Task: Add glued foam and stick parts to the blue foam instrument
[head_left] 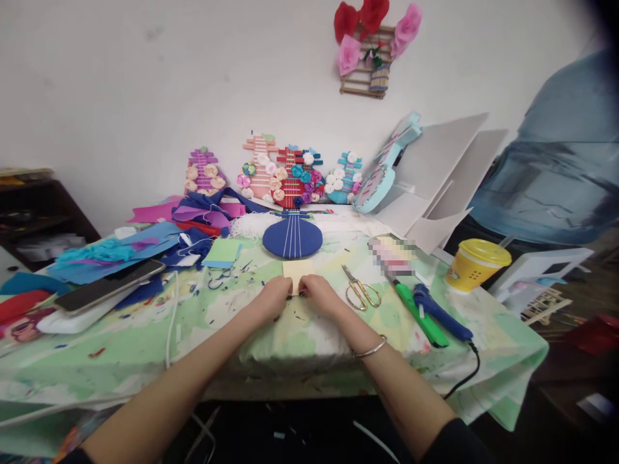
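A small cream paper square [298, 267] lies between my two hands near the middle of the table. My left hand [279, 297] is closed at the paper's lower left corner, and my right hand [316, 295] is closed at its lower right corner. Both hands pinch the paper's near edge. Just beyond it sits a dark blue lute-shaped piece [293, 238] with white strings. Gold-handled scissors [360, 290] rest to the right of my right hand.
Green and blue paper sheets [222, 252], fabric scraps [111, 250] and a phone [111, 287] are on the left. A green cutter [420, 314], blue glue gun [441, 314] with cord and yellow cup [476, 265] are on the right. Decorated lutes [291, 177] line the wall.
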{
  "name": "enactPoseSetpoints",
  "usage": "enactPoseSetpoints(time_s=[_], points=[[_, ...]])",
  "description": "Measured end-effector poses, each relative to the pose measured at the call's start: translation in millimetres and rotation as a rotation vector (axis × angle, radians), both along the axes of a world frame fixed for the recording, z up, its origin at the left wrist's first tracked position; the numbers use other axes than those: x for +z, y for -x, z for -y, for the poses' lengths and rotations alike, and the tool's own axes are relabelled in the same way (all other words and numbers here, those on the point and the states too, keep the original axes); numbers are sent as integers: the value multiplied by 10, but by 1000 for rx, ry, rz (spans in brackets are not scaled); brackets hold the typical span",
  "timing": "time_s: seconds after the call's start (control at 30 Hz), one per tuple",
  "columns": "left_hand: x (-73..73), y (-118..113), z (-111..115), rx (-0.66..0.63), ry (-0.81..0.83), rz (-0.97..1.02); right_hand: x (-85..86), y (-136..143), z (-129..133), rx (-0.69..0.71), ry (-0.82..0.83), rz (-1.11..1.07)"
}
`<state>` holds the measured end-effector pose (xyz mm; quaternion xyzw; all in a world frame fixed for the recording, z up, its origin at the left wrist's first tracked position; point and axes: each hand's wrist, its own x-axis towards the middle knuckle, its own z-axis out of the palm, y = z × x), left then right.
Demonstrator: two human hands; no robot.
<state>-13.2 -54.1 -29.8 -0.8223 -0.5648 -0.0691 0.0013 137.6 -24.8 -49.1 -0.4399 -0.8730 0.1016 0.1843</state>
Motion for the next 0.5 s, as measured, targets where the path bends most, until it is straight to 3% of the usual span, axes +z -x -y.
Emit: enactPoseSetpoints(time_s=[0.27, 0.5], points=[[40, -25, -92, 27, 74, -21, -10, -3, -1, 0, 7, -11], [-16, 21, -7, -53, -51, -11, 32, 3, 18, -9, 21, -12]])
